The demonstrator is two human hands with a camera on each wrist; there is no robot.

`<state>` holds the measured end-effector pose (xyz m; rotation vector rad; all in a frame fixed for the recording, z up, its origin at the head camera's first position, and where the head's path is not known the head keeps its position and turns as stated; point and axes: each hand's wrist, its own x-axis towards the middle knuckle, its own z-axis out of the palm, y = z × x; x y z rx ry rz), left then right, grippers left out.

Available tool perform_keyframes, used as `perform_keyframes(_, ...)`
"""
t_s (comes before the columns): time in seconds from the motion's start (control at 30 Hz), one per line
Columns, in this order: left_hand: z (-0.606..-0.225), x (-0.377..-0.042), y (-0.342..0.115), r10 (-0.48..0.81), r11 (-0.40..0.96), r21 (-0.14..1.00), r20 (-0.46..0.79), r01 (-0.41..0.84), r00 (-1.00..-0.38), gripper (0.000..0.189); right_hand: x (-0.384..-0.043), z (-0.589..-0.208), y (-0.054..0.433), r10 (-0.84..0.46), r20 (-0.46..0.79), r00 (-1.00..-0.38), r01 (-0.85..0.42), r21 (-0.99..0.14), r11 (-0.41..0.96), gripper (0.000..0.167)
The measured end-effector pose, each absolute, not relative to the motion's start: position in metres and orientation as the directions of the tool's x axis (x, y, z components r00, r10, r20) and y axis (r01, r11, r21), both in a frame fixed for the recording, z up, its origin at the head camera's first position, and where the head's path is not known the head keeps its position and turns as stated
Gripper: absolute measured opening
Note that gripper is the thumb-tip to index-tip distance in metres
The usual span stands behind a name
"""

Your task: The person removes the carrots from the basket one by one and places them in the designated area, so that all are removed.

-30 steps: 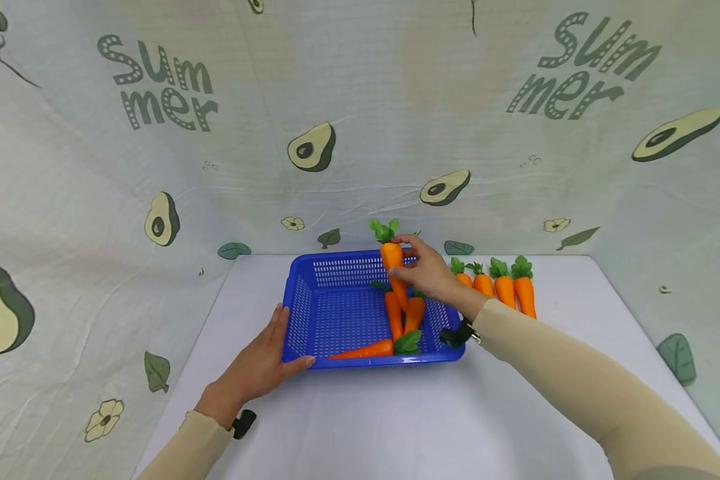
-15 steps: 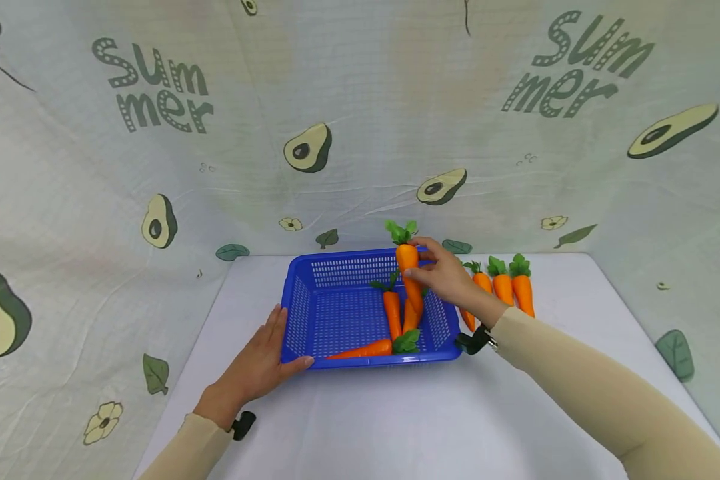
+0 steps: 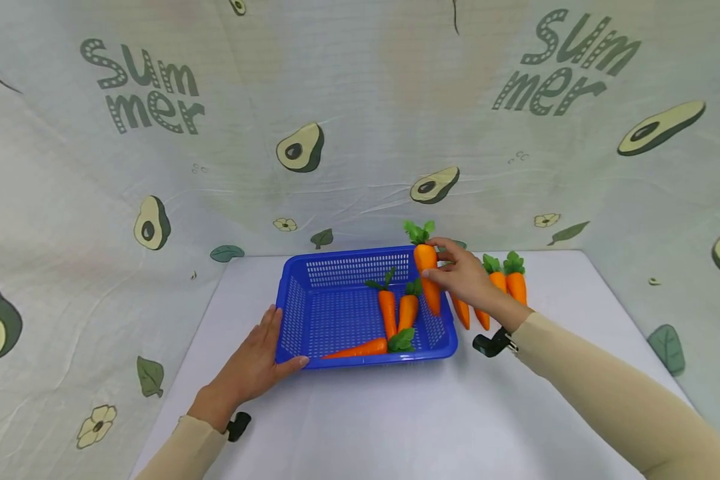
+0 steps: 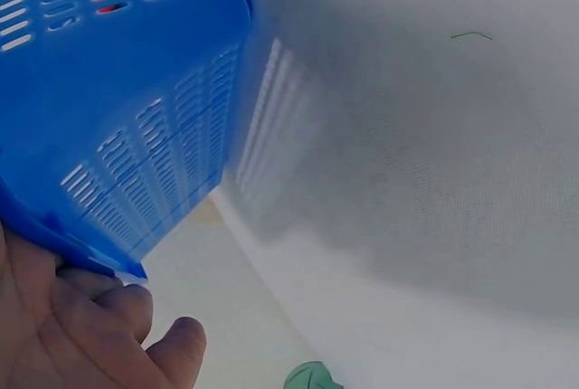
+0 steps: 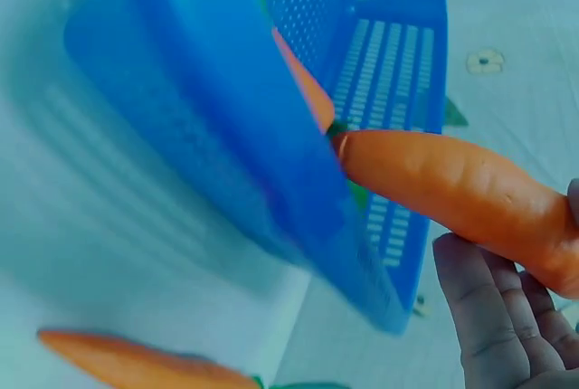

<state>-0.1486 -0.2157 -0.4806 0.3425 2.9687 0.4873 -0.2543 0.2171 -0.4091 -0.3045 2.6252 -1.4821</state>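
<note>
Over the right side of a blue plastic basket (image 3: 335,317), my right hand (image 3: 469,280) pinches a carrot (image 3: 425,259) between thumb and fingers. Its leafy green top points up and its tip slants down near the right wall. In the right wrist view the carrot (image 5: 452,176) reaches across above the basket. My left hand (image 3: 251,365) rests at the basket's front left corner, thumb on the front rim and fingers along the left side. Inside the basket, two carrots stand close together, one of them this carrot (image 3: 387,312), and another carrot (image 3: 357,349) lies along the front wall.
Several carrots, among them this carrot (image 3: 516,287), lie in a row on the white table (image 3: 360,420) right of the basket, partly hidden by my right hand. A printed cloth (image 3: 348,100) with avocados hangs behind the table.
My right hand has moved to the right with the carrot, from above the other carrots in the basket to the right wall. My left hand stays at the corner.
</note>
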Motion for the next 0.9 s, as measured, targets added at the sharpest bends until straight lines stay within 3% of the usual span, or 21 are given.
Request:
perform_keyframes(0.27, -0.48, -0.147, -0.216, 0.242, 0.927, 0.311, -0.076, 0.208, -0.967, 0.124, -0.249, -0.401, 0.244, -0.201, -0.034, -0.979, -0.058, -0.899, 0.435, 0.071)
perform_keyframes(0.9, -0.481, -0.149, -0.215, 0.235, 0.925, 0.324, -0.083, 0.197, -0.969, 0.124, -0.243, -0.398, 0.326, -0.125, -0.076, -0.989, -0.024, -0.762, 0.648, 0.077)
